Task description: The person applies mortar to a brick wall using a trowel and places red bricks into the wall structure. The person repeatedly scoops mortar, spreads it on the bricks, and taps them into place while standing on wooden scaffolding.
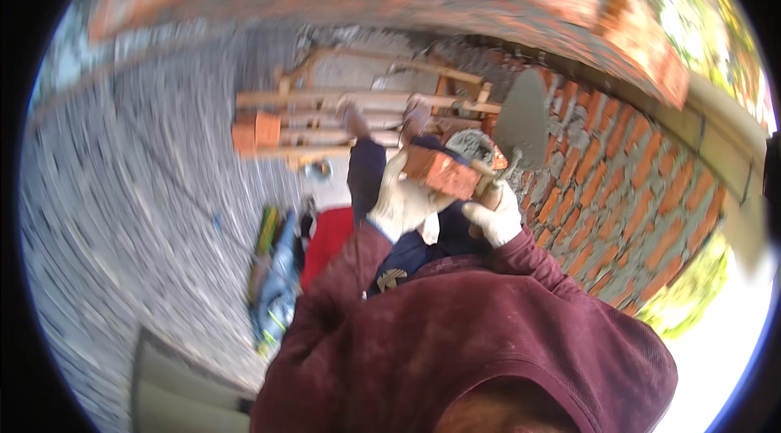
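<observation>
Head view: holds a red brick (443, 173) in the gloved left hand (404, 203), partly closed around the near left end, in front of the body. Grips a trowel (523, 120) by the handle in the closed, gloved right hand (498, 213), just beside the brick, blade pointing away. Has wooden slats (317, 119) at the feet and a mortar-streaked brick wall (626, 181) to the right.

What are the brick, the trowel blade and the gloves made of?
The brick looks like fired clay: orange-red, matt and rough. The trowel blade is probably metal: thin, flat and dull grey. The gloves seem to be soft knitted cloth: cream, matt and close around the fingers, though blur hides the weave.
</observation>
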A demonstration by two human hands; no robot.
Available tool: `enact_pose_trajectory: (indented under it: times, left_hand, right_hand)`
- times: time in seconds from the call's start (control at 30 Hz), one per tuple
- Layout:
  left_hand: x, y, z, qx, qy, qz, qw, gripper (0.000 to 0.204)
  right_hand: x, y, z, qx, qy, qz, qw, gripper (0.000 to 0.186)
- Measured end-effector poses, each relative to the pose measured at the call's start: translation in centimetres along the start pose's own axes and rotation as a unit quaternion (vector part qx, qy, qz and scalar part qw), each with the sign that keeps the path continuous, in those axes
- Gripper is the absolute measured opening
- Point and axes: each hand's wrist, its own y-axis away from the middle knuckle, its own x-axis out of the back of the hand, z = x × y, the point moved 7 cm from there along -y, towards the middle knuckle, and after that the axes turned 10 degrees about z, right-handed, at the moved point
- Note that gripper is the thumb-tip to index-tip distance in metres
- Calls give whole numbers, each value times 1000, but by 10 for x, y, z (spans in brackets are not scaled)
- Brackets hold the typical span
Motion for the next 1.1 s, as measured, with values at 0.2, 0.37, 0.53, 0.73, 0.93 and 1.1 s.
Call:
enact_pose_trajectory:
  times: [0.2, 0.37, 0.53, 0.73, 0.93, 1.1]
  left_hand:
    - [-73, 25, -69, 95, -120, 25, 988, 82]
    - [-100, 34, -61, -12, -382, 123, 916, 68]
    - [-194, 54, -105, -379, -827, -149, 388, 89]
    - [-238, 32, -179, -409, -884, -221, 39, 141]
    - [-336, -48, -255, -329, -910, -240, 71, 124]
    - [-453, -163, -355, -400, -863, -303, -53, 120]
  right_hand:
    - [51, 29, -54, 198, 60, 105, 973, 82]
    - [83, 73, -75, 140, 43, 213, 966, 75]
    - [106, 101, -55, 125, -114, 331, 928, 71]
    - [139, 124, -53, 131, -309, 396, 855, 52]
    - [210, 134, -64, 151, -387, 435, 799, 51]
    - [221, 116, 47, 59, -371, 417, 828, 54]
